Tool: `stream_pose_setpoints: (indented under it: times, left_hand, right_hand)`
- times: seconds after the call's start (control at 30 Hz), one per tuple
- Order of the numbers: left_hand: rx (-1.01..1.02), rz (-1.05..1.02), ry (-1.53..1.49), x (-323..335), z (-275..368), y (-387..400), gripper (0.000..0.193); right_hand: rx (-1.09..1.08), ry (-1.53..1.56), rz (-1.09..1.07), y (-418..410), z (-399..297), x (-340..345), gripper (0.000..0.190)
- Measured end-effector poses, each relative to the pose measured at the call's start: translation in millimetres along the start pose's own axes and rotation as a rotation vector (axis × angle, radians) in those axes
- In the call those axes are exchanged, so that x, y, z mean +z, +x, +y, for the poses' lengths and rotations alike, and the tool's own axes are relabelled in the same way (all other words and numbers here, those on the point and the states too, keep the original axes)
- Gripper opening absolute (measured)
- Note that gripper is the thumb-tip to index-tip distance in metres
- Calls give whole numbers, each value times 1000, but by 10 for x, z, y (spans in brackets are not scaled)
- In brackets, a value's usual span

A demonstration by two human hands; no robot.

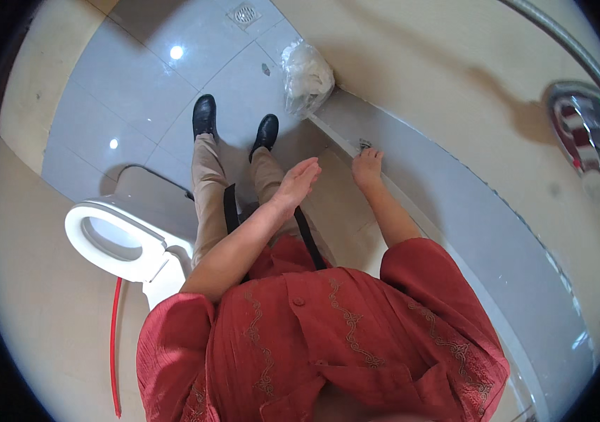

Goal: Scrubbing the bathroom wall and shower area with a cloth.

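Observation:
My right hand (367, 168) is at the low grey tiled band along the wall (410, 150). Its fingertips are bent over a small, dark grey, crumpled item (365, 143), perhaps a scrubbing pad; the fingers partly hide it. Held out in front of my body, my left hand (298, 182) has its fingers straight and nothing visible in it. A pale ledge strip (331, 133) runs beside the right hand. Just beyond, a clear plastic bag with whitish contents (307, 79) leans in the corner.
A white toilet (147, 253) with its oval seat stands at my left, beside a red hose (115, 343). On the right wall are a chrome mixer tap (587, 134) and a flexible metal hose (558, 34). A floor drain (245, 15) lies ahead in the grey tiles (136, 95).

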State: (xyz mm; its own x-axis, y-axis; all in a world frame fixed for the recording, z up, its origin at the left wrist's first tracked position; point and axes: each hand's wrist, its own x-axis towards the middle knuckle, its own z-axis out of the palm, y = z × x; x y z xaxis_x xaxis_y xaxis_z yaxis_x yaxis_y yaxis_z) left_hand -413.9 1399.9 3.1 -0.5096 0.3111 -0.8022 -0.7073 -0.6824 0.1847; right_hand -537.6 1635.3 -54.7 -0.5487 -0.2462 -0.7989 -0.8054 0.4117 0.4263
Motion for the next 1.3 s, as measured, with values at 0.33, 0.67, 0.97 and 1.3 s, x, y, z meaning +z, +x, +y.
stream_pose_setpoints:
  times: [0.33, 0.67, 0.97, 1.3]
  left_hand:
    - [-101, -27, -145, -429, -534, 412, 52]
    - [-74, -34, -200, -512, -456, 397, 51]
    - [22, -270, -158, 63, 110, 217, 50]
    - [-35, -299, -167, -94, -256, 417, 51]
  right_hand:
    - [-85, 161, -104, 1064, -198, 339, 29]
    - [171, -25, -84, 1067, 402, 126, 32]
    - [437, 6, -228, -292, 1087, -783, 32]
    - [69, 22, -119, 61, 71, -182, 35]
